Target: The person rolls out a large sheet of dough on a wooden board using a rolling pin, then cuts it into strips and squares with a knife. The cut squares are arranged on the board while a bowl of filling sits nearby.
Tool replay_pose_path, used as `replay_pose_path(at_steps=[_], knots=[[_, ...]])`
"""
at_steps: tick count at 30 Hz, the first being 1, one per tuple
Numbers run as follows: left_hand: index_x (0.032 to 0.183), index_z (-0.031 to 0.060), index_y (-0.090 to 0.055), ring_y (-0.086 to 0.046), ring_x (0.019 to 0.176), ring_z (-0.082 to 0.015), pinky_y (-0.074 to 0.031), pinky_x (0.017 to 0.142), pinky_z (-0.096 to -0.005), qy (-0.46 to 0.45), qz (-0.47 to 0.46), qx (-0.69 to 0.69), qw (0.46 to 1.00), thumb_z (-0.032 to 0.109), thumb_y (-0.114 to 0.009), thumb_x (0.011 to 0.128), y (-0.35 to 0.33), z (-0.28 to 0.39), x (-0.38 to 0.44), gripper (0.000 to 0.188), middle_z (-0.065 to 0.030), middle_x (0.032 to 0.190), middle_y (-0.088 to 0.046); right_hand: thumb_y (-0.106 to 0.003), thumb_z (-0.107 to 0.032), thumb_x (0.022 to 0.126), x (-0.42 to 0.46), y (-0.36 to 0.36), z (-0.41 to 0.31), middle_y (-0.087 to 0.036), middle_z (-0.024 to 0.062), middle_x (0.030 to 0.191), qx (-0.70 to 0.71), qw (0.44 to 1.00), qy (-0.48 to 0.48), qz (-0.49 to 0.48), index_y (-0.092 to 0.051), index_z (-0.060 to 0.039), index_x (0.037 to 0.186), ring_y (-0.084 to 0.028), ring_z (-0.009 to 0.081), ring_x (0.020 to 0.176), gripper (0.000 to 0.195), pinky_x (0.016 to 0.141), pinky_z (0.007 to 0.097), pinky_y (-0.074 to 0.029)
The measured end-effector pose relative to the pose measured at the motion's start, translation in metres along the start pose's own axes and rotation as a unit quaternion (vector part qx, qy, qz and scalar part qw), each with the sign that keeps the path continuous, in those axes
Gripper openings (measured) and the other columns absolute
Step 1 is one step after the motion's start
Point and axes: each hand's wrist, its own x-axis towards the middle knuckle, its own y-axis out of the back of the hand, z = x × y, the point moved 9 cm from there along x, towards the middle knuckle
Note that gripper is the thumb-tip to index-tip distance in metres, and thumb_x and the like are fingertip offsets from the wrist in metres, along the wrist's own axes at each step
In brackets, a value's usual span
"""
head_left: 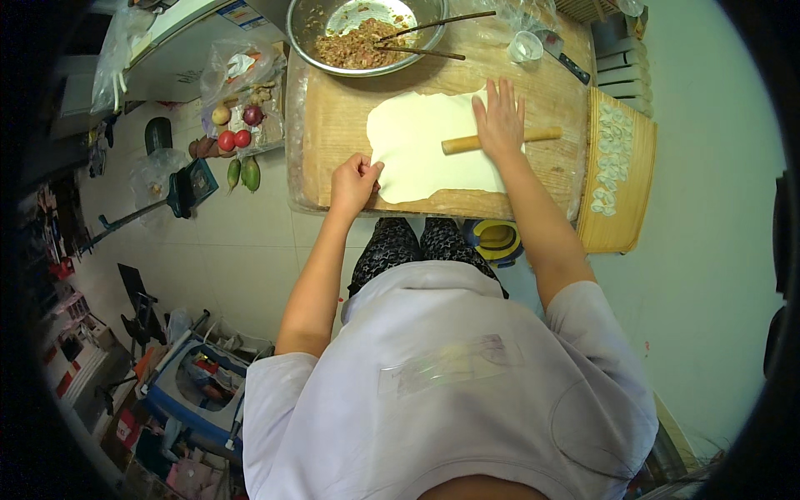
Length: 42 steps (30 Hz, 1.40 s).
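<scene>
A thin, pale dough sheet (419,144) with an uneven outline is spread on the wooden board (325,125) before me. Across its right part lies a short wooden rolling pin (462,145), its far end reaching past the dough. My right hand (503,125) rests flat over the pin, fingers straight and spread beyond it, covering the pin's middle. At the dough's left edge is my left hand (356,181), its fingers curled and the thumb against the edge; it appears to pinch the sheet there. The curled fingertips are partly hidden.
Behind the dough stands a metal bowl (300,53) of minced filling with chopsticks (431,25). A small clear cup (525,47) and a knife (565,59) lie back right. A tray (615,231) of small dough pieces (612,150) adjoins the board. Vegetables (234,140) sit at left.
</scene>
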Motion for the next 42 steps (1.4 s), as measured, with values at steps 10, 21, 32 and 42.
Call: replay_pose_path(at_steps=[10,21,32,42], knots=[[0.081,0.0012,-0.060,-0.064,0.054,-0.0102,-0.050,0.051,-0.0271,0.002,0.013,-0.008,1.000,0.015,-0.072,0.094,-0.002,0.000,-0.006,0.022,-0.0013,0.062,-0.058,-0.055,-0.038,0.100,-0.194,0.030,0.046,-0.037,0.0188,0.159,-0.053,0.997,-0.031,-0.045,-0.042,-0.0075,0.153,-0.026,0.0408,0.151,0.063,0.122,0.0617,-0.014],[0.084,0.0002,-0.062,-0.062,0.053,-0.0088,-0.050,0.050,-0.0252,0.025,0.014,-0.013,1.000,0.013,-0.071,0.095,0.000,-0.001,-0.003,0.019,-0.0005,0.062,-0.060,-0.051,-0.042,0.102,-0.011,0.023,0.079,-0.044,0.0199,0.155,0.008,0.993,-0.078,0.088,-0.044,-0.0008,0.148,-0.032,0.0383,0.148,0.063,0.121,0.0560,-0.020],[0.084,0.0000,-0.064,-0.059,0.055,-0.0074,-0.049,0.052,-0.0239,0.003,-0.006,0.017,1.000,0.019,-0.074,0.095,-0.003,-0.009,-0.005,0.024,0.0003,0.064,-0.061,-0.071,-0.019,0.087,-0.190,0.055,0.063,-0.052,0.0161,0.140,0.019,0.999,0.025,-0.015,-0.055,-0.0137,0.141,-0.042,0.0405,0.136,0.057,0.116,0.0590,-0.026],[0.081,0.0004,-0.065,-0.058,0.060,-0.0100,-0.049,0.057,-0.0290,0.032,-0.072,0.051,0.996,0.019,-0.080,0.084,-0.001,-0.004,-0.010,0.024,-0.0026,0.066,-0.064,-0.078,-0.015,0.079,-0.122,0.048,-0.019,-0.061,0.0120,0.114,0.126,0.976,0.173,-0.042,-0.066,-0.0134,0.123,-0.057,0.0332,0.109,0.046,0.095,0.0459,-0.045]])
